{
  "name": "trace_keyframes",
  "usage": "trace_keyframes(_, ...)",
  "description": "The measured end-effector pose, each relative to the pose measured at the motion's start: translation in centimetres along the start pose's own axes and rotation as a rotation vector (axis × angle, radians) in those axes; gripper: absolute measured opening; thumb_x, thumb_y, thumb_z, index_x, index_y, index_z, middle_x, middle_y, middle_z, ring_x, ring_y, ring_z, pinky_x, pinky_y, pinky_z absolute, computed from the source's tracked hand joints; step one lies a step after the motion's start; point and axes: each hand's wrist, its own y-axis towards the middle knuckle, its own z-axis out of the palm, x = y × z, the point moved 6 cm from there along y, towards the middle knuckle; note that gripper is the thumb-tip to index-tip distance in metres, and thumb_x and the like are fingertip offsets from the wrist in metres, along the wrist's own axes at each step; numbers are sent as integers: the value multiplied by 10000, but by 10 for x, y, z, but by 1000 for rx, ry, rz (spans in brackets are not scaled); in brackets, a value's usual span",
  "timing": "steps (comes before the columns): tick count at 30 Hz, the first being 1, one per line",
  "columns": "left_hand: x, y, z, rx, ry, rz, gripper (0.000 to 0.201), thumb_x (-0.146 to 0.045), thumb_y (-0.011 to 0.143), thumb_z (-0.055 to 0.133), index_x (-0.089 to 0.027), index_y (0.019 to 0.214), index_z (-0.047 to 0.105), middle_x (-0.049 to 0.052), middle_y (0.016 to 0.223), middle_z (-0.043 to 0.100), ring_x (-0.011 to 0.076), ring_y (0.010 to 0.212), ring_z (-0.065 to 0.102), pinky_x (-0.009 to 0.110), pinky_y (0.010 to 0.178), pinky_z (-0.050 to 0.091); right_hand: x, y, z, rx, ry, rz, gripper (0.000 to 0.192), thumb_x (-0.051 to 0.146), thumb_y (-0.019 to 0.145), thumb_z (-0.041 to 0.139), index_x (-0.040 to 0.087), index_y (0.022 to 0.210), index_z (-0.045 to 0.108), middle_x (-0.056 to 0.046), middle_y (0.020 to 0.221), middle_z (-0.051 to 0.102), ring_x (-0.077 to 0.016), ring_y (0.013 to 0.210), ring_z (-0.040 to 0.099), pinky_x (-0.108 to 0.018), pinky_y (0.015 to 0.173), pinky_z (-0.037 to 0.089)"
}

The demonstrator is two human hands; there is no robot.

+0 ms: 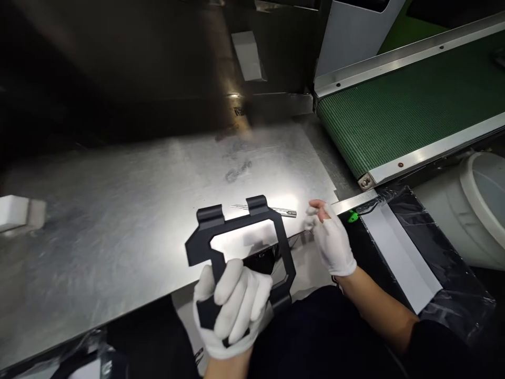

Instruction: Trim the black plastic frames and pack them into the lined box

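Note:
My left hand, in a white glove, is wrapped round one side of a black plastic frame with an open middle and two curled tabs on its upper edge. It holds the frame tilted above the front edge of the metal table. Behind the tabs, a slim silver craft knife lies on the table, partly hidden by the frame. My right hand is to the right of the knife, apart from it. Its glove leaves the thumb and index tips bare. Those fingers are curled close together; anything between them is too small to make out.
The metal table reaches to a dark machine wall behind. A green conveyor belt runs off at the right. Below it are a white bucket and a plastic-lined box. A white block is at the far left.

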Motion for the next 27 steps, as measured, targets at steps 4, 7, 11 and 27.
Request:
trace_keyframes(4,4,11,5,-52,67,27,680,-430,1250,626,-287,729,212,-165,370,117,72,275,104,184,585,530,12,-33,-17,-70,-95,-135,147,390,1130,724,250,1175,732,35,904,663,-149,748,622,-297,780,574)
trace_keyframes(7,12,13,9,-128,177,11,660,-477,1249,601,-272,719,265,-148,362,130,76,288,137,197,574,507,29,-60,-11,-31,-231,-330,130,346,1143,713,292,1247,767,-10,1088,773,-197,923,769,-367,929,648)
trace_keyframes(11,45,-1,-2,-311,557,-216,635,-640,1191,636,-235,707,574,-87,379,310,110,342,291,257,516,448,37,-74,14,379,-397,-271,350,600,1179,698,300,1313,819,-84,1300,804,-297,1297,790,-467,1196,623)
trace_keyframes(27,102,-3,-43,-408,1405,-566,267,-581,1085,806,-361,978,913,81,1095,877,391,1181,837,376,1072,713,91,-113,-299,-498,-628,27,284,501,1016,908,263,894,815,-69,862,774,-242,769,687,-410,811,543)
